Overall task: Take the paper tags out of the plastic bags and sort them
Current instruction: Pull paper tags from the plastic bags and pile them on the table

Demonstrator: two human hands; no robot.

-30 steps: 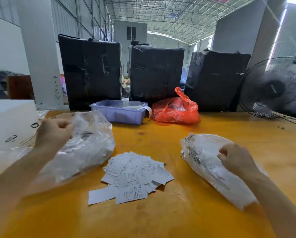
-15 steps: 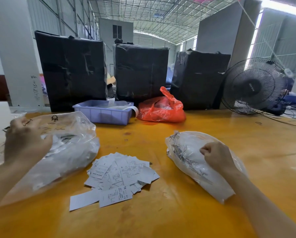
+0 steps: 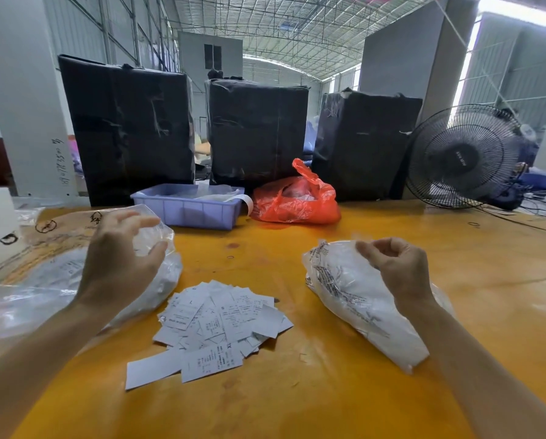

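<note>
Orange table point(image 3: 297, 403): tag pile point(image 3: 216, 324), 2 plastic bags point(image 3: 357, 299), purple tray point(image 3: 189, 206), red bag point(image 3: 297, 201).

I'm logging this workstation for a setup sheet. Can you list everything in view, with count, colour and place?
loose paper tags: one heap, white with print, table centre near edge
left clear plastic bag: one, clear, tags inside, left of the heap
right clear plastic bag: one, clear with print, right of the heap
shallow plastic tray: one, lilac, behind the left bag
red plastic bag: one, right of the tray
black wrapped bales: three, along the table's far edge
black electric fan: one, far right
wooden table: one, orange-yellow
left hand: fingers spread over the left bag
right hand: fingers curled, pinching the right bag's top
</note>
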